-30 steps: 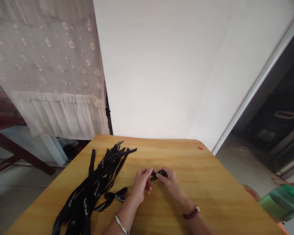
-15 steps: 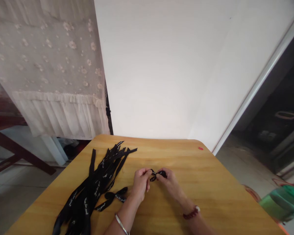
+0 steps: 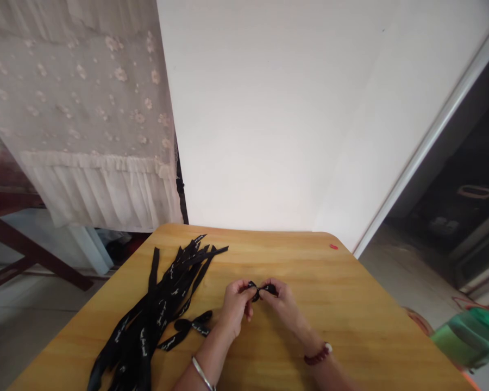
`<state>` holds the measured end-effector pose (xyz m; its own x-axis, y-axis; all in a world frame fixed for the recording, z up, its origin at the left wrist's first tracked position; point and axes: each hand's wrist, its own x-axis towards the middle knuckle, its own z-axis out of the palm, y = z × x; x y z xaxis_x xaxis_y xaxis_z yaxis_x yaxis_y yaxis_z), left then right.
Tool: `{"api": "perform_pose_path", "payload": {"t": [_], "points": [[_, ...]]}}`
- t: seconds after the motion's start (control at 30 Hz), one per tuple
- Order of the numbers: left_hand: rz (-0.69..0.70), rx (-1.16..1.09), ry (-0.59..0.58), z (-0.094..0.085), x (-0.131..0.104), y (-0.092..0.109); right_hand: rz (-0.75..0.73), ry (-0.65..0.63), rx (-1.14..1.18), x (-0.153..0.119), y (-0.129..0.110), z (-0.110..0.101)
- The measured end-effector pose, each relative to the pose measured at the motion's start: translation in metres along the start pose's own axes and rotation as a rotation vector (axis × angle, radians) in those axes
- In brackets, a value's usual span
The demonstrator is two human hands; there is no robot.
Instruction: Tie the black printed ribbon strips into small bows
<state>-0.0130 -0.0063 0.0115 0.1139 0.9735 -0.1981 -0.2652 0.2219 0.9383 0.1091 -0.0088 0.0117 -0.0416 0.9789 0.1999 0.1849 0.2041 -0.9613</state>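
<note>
Clock centred on small black bow (image 3: 270, 288): got heap of printed black ribbons (image 3: 163, 307) on counter (image 3: 330, 309) at 9 o'clock, looped ribbon (image 3: 182, 326) just beside it at 8; pinching bow's left side, thumb to fingers, with left hand (image 3: 234, 305), gripping right side with right hand (image 3: 286, 305); got small red piece (image 3: 333, 247) at 2

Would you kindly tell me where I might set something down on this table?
The table is bare from the right hand to the small red piece and the right edge, and beyond the left hand up to the white panel. The left is crowded: a black ribbon pile, with a looped ribbon by the left forearm.
</note>
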Motion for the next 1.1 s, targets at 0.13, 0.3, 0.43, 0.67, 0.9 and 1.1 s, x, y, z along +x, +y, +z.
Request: {"api": "perform_pose_path", "payload": {"t": [0.13, 0.3, 0.43, 0.67, 0.9, 1.1], "points": [[-0.010, -0.013, 0.006, 0.001, -0.001, 0.000, 0.033, -0.007, 0.012, 0.001, 0.002, 0.001], [-0.027, -0.054, 0.005, 0.002, -0.001, 0.000, 0.022, 0.045, 0.024, 0.001, 0.001, -0.001], [-0.042, -0.104, -0.011, 0.002, 0.000, -0.002, 0.011, 0.038, 0.085, 0.001, 0.001, -0.002], [-0.048, -0.320, -0.014, 0.000, 0.002, 0.000, 0.181, 0.127, 0.247, -0.001, -0.001, -0.002], [-0.060, -0.345, -0.038, 0.000, 0.002, 0.000, 0.048, 0.131, 0.172, 0.000, 0.001, -0.002], [-0.051, -0.333, -0.077, 0.000, 0.003, -0.005, 0.009, 0.136, 0.080, 0.003, 0.013, 0.000]]}}
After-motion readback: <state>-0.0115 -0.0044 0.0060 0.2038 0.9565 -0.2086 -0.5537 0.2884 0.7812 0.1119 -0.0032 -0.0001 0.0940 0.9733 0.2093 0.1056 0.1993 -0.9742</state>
